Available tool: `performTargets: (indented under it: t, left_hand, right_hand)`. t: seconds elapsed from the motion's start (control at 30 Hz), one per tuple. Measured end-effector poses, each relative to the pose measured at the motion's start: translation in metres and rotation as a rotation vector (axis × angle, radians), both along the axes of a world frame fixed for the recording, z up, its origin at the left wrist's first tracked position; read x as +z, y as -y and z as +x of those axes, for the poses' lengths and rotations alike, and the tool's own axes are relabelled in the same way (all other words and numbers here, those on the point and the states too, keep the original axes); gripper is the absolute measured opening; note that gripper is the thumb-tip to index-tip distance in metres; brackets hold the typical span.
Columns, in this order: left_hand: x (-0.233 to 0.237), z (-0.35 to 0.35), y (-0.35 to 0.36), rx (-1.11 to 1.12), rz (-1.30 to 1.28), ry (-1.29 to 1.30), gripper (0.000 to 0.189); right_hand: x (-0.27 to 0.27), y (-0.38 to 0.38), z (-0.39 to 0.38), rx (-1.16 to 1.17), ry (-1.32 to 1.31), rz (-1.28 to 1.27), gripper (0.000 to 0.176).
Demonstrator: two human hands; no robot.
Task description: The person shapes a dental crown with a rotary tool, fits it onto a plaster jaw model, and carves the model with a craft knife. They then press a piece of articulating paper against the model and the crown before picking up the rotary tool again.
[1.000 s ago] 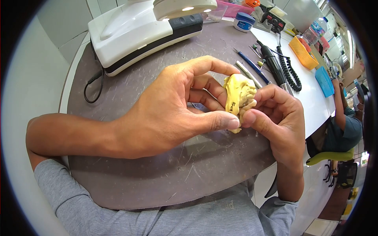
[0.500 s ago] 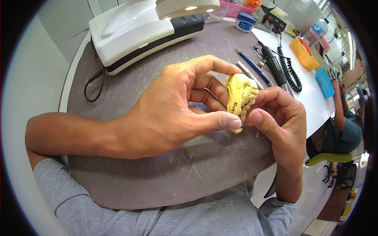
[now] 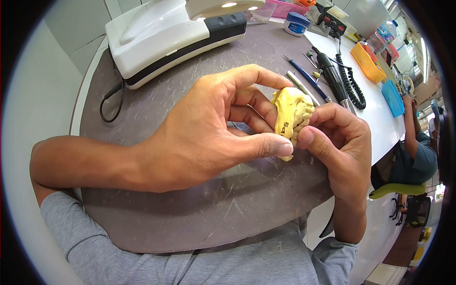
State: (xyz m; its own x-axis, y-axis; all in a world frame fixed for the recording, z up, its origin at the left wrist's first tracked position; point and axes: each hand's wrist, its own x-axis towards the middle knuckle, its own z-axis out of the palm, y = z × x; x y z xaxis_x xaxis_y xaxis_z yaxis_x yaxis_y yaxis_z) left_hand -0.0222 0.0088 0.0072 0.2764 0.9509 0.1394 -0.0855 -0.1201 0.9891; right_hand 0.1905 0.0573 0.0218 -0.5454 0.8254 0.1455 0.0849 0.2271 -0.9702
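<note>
The left hand (image 3: 213, 126) holds a yellow tooth model (image 3: 286, 111) above the brown mat (image 3: 190, 218), thumb near, fingers far. The right hand (image 3: 343, 142) has its thumb and finger at the model's right side; I can't tell if they pinch it. A blue pen (image 3: 306, 76) lies farther off. A white lamp (image 3: 164, 47) stands far left.

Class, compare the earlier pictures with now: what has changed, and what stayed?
The right hand drew its thumb back from the dental cast, then brought it in again, apparently touching now. The left hand still holds the cast.
</note>
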Motion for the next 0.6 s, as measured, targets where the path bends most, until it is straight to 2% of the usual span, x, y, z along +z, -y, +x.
performTargets:
  t: [0.3,0.6]
  left_hand:
    - [0.0013,0.0006,0.0006,0.001,-0.049,0.035,0.069]
    - [-0.002,-0.0003,-0.0005,0.003,0.026,0.002,0.068]
  right_hand:
    - [0.0012,0.0005,-0.0004,0.002,0.012,0.007,0.02]
    - [0.0008,0.0021,-0.0006,-0.002,0.028,0.052,0.019]
